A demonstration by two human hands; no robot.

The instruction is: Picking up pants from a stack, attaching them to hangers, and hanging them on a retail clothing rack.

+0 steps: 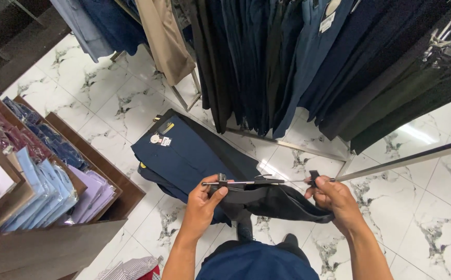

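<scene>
1. My left hand [203, 203] pinches one clip of a metal clip hanger [267, 181].
2. My right hand [333, 199] grips the other clip.
3. Dark trousers [272, 201] hang from it.
4. Folded navy trousers [184, 155] lie on the marble floor [417, 207] beyond.

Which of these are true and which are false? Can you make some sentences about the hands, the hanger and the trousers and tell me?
1. The left hand pinches one clip of the metal clip hanger. True.
2. The right hand is empty. False: it grips the hanger's other clip and the dark trousers.
3. A stack of navy trousers lies on the marble floor. True.
4. The wooden shelf on the left holds shoes. False: it holds folded shirts in clear bags.
5. The rack of hanging trousers is empty. False: it is full.
</scene>
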